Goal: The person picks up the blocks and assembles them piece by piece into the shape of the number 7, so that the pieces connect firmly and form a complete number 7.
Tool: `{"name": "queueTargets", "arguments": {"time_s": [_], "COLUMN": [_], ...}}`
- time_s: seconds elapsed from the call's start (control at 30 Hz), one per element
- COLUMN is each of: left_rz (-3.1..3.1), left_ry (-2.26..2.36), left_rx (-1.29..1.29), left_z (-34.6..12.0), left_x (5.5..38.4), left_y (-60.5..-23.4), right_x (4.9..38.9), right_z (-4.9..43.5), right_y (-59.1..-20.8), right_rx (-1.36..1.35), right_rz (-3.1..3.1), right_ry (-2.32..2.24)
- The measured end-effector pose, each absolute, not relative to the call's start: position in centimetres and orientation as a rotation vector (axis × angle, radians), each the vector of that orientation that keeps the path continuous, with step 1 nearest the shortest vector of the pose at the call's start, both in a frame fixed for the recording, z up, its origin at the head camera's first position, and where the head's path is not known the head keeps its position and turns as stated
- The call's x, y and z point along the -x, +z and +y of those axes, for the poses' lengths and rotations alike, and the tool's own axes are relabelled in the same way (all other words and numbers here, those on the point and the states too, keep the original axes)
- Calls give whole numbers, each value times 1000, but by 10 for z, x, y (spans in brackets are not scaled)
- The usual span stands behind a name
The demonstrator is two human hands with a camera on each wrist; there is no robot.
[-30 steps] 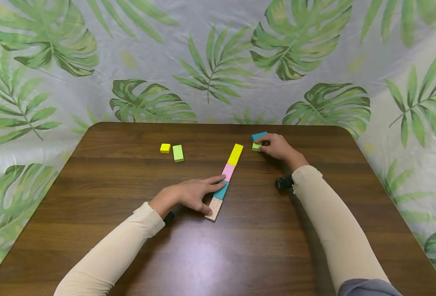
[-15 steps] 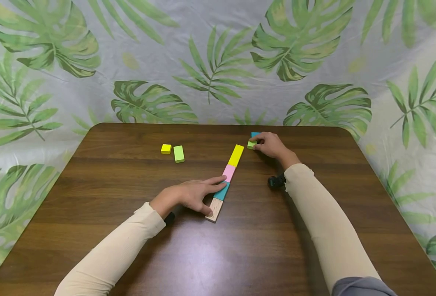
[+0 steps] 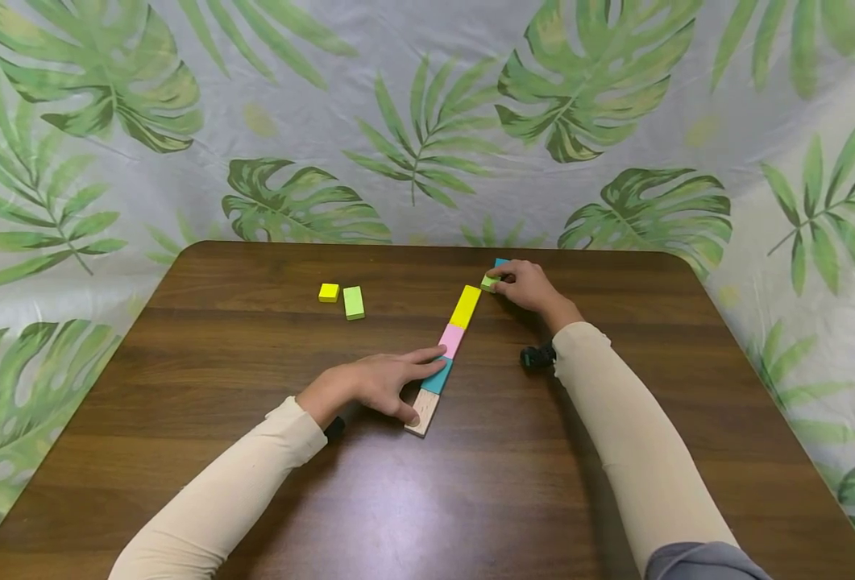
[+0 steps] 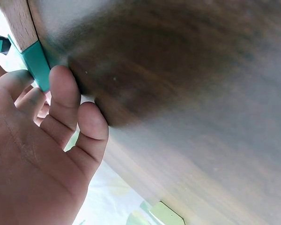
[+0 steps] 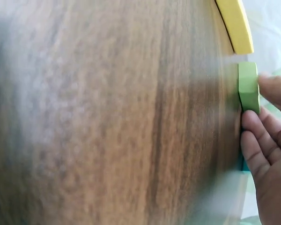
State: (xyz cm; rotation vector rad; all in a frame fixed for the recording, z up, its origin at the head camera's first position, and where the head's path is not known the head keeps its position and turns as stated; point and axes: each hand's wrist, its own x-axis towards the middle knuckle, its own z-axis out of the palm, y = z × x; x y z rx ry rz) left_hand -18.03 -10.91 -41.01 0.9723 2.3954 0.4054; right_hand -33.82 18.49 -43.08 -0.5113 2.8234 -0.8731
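Note:
On the table lies a slanting row of blocks: a bare wood block (image 3: 423,414) nearest, then a teal block (image 3: 437,379), a pink block (image 3: 452,339) and a yellow block (image 3: 466,306). My left hand (image 3: 379,383) rests on this row, thumb on the wood block, fingertips at the teal and pink ones. Past the far end, my right hand (image 3: 529,287) pinches a small light green block (image 5: 248,86) between thumb and fingers. In the right wrist view a narrow gap separates it from the yellow block (image 5: 237,26). A blue block (image 3: 501,262) sits behind, partly hidden.
To the left of the row stand a small yellow block (image 3: 329,293) and a light green block (image 3: 354,303). The brown wooden table (image 3: 253,322) ends in front of a leaf-patterned curtain (image 3: 427,121).
My right hand has slid the green block leftward, close to the yellow block at the row's far end. The left hand has stayed on the row.

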Motion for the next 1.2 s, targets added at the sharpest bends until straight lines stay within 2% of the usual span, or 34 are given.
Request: {"name": "queueTargets", "arguments": {"time_s": [0.33, 1.2], "left_rz": [2396, 2394], "left_ry": [403, 397], "left_rx": [-965, -977], "left_z": [-110, -110], "left_x": [180, 180], "left_y": [-409, -409], "right_x": [341, 343], "right_z": [186, 171], "right_y": [-431, -434], "right_rx": [448, 526], "right_rz": [2747, 2761], "right_ry": [-946, -950]}}
